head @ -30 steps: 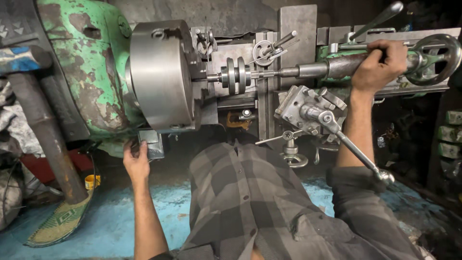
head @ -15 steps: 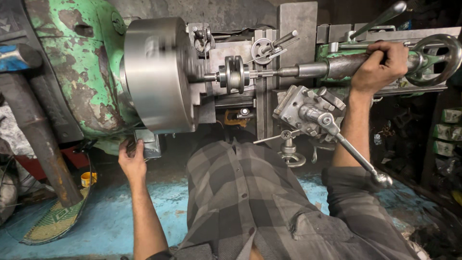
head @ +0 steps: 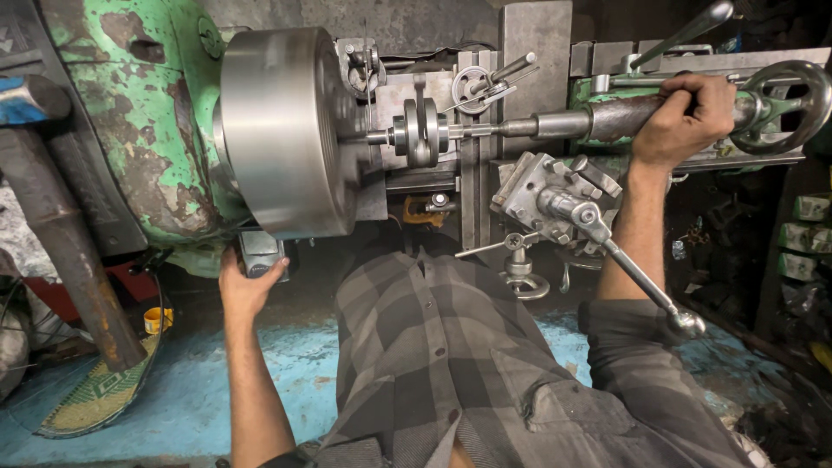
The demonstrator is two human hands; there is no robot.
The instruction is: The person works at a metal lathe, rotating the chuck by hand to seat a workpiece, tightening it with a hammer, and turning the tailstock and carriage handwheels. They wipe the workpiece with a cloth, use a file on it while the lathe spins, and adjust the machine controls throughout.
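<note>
Left hand (head: 247, 286) grips small grey box (head: 260, 251) under chuck (head: 282, 130); right hand (head: 680, 117) clenched around tailstock barrel (head: 624, 117), far right.

The floor (head: 173, 390) across the bottom of the frame is worn concrete painted pale blue, stained and dusty. At lower left a green woven mat (head: 95, 394) lies on it beside a rusty pipe (head: 74, 260). The right edge is dark, with cluttered shelves (head: 802, 243).
</note>
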